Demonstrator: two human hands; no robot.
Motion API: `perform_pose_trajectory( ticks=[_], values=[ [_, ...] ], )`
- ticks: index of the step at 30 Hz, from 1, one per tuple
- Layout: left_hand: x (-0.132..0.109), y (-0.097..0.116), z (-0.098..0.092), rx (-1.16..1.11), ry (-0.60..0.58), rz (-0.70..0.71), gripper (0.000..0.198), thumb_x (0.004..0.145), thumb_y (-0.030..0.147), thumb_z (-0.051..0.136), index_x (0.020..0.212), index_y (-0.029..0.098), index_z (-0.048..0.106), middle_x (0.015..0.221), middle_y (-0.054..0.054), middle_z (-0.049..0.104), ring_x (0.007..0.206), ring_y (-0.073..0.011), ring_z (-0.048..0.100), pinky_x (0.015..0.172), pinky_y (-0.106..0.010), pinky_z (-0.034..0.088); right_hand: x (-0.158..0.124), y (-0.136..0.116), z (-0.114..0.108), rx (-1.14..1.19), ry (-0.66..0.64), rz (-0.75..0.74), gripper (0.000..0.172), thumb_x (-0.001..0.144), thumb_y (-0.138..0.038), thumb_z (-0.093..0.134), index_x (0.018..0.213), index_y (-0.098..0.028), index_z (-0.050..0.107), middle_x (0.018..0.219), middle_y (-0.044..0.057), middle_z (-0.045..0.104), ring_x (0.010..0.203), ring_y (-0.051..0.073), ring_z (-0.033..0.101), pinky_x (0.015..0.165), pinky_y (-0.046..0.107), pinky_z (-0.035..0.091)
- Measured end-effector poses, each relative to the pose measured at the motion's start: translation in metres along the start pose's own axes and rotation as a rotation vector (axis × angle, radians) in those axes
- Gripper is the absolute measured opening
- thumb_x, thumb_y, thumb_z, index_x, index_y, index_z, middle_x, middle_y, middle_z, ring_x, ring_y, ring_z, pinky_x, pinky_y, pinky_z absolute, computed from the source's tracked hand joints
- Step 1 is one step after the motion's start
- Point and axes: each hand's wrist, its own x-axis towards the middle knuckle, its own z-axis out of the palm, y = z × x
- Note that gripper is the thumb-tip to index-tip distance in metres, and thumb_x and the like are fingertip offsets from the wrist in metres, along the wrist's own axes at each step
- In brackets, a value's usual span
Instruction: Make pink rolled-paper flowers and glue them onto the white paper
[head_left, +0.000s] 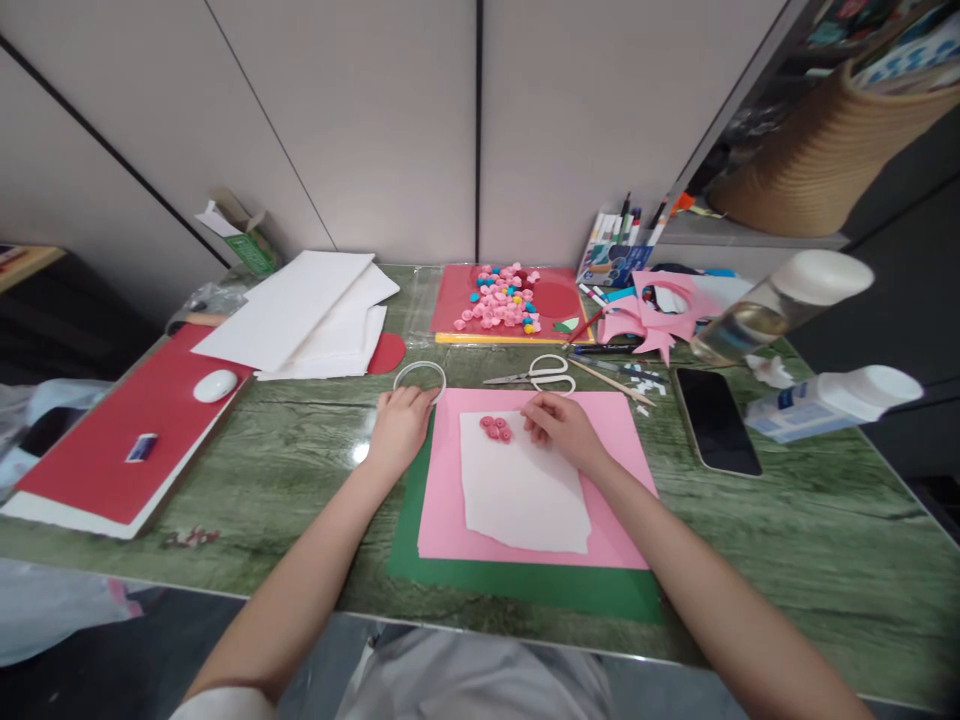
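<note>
Where the pink pieces lie: clustered near the 11 o'clock edge of a white sheet, the clock's centre, which rests on a pink sheet and a green sheet on the table.
Right hand: at 1 o'clock, over the white sheet's far edge, fingers drawn narrow; I cannot tell whether they hold a piece.
Left hand: at 10 o'clock, fingers close together, touching a white ring; grip unclear.
White sheet's coverage: seemingly early work, only a small part covered; any glue is not visible.
Heap of pink, blue and yellow pieces: at 12 o'clock, farther off, apparently unused.
Scissors: at 12 o'clock, between sheet and heap.
Phone: at 2 o'clock.
</note>
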Motion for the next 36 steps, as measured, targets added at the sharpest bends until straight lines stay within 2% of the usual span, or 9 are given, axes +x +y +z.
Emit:
perform_pose_trajectory(
  ticks=[3, 6, 8, 11, 13, 16, 20, 29, 36],
  values=[
    [-0.002, 0.011, -0.009, -0.195, 0.074, -0.034, 0.027, 0.083, 0.023, 0.047, 0.106, 0.019, 0.06, 0.088, -0.007, 0.061, 0.086, -0.0212, 0.054, 0.079, -0.037, 0.039, 0.001, 0.0, 0.0, -0.008, 0.001, -0.009, 0.023, 0.075, -0.04, 0.053, 0.07, -0.018, 0.054, 0.059, -0.001, 0.056, 0.045, 0.008, 0.05, 0.042, 0.02, 0.039],
    [-0.004, 0.035, -0.024, -0.597, 0.124, -0.095, 0.026, 0.081, 0.023, 0.051, 0.105, 0.02, 0.061, 0.087, -0.004, 0.06, 0.08, -0.0158, 0.055, 0.075, -0.03, 0.043, -0.002, -0.002, 0.002, -0.025, 0.022, -0.023, 0.024, 0.076, -0.041, 0.052, 0.07, -0.018, 0.053, 0.059, -0.001, 0.056, 0.046, 0.009, 0.05, 0.042, 0.02, 0.04],
    [-0.004, 0.056, -0.035, -0.876, 0.098, -0.135, 0.028, 0.077, 0.023, 0.057, 0.105, 0.02, 0.061, 0.087, -0.003, 0.06, 0.077, -0.0139, 0.056, 0.074, -0.028, 0.045, -0.008, -0.008, 0.004, -0.042, 0.07, -0.04, 0.023, 0.078, -0.041, 0.051, 0.073, -0.019, 0.053, 0.063, 0.0, 0.057, 0.049, 0.009, 0.051, 0.045, 0.021, 0.041],
    [-0.002, 0.086, -0.043, -1.161, -0.029, -0.167, 0.032, 0.074, 0.022, 0.061, 0.106, 0.019, 0.06, 0.088, -0.004, 0.062, 0.077, -0.014, 0.057, 0.072, -0.028, 0.047, -0.022, -0.021, 0.007, -0.157, 0.205, -0.14, 0.02, 0.081, -0.039, 0.049, 0.088, -0.021, 0.055, 0.078, 0.002, 0.06, 0.057, 0.011, 0.055, 0.052, 0.023, 0.045],
    [-0.002, 0.1, -0.043, -1.176, -0.021, -0.141, 0.031, 0.075, 0.021, 0.06, 0.106, 0.021, 0.06, 0.09, -0.005, 0.06, 0.079, -0.0141, 0.056, 0.072, -0.028, 0.047, -0.032, -0.031, 0.008, -0.31, 0.288, -0.266, 0.026, 0.083, -0.036, 0.047, 0.105, -0.023, 0.053, 0.093, 0.005, 0.062, 0.066, 0.013, 0.059, 0.057, 0.026, 0.047],
    [-0.008, 0.109, -0.034, -1.058, 0.054, -0.074, 0.027, 0.077, 0.019, 0.059, 0.104, 0.023, 0.062, 0.084, -0.003, 0.058, 0.079, -0.0139, 0.054, 0.072, -0.028, 0.046, -0.04, -0.039, 0.005, -0.549, 0.289, -0.456, 0.039, 0.085, -0.028, 0.046, 0.124, -0.027, 0.042, 0.113, 0.006, 0.059, 0.083, 0.016, 0.06, 0.078, 0.034, 0.047],
    [-0.018, 0.107, -0.024, -1.002, 0.062, -0.007, 0.025, 0.08, 0.019, 0.056, 0.104, 0.023, 0.062, 0.084, -0.004, 0.057, 0.079, -0.0141, 0.053, 0.072, -0.029, 0.046, -0.04, -0.039, 0.002, -0.643, 0.259, -0.558, 0.032, 0.084, -0.022, 0.047, 0.115, -0.027, 0.052, 0.114, 0.004, 0.06, 0.099, 0.019, 0.057, 0.09, 0.036, 0.043],
    [-0.02, 0.104, -0.024, -0.992, 0.11, 0.003, 0.027, 0.079, 0.017, 0.056, 0.105, 0.023, 0.062, 0.084, -0.004, 0.057, 0.079, -0.014, 0.053, 0.072, -0.028, 0.046, -0.044, -0.045, 0.007, -0.44, 0.284, -0.479, 0.014, 0.081, -0.023, 0.054, 0.092, -0.025, 0.062, 0.1, 0.004, 0.065, 0.096, 0.019, 0.059, 0.089, 0.037, 0.045],
    [-0.019, 0.104, -0.024, -0.993, 0.077, 0.008, 0.027, 0.079, 0.017, 0.057, 0.104, 0.025, 0.062, 0.085, -0.004, 0.057, 0.082, -0.0146, 0.054, 0.071, -0.028, 0.046, -0.04, -0.041, 0.005, -0.083, 0.183, -0.335, 0.005, 0.076, -0.024, 0.06, 0.081, -0.021, 0.058, 0.092, 0.003, 0.06, 0.068, 0.013, 0.059, 0.066, 0.031, 0.051]
  ],
)
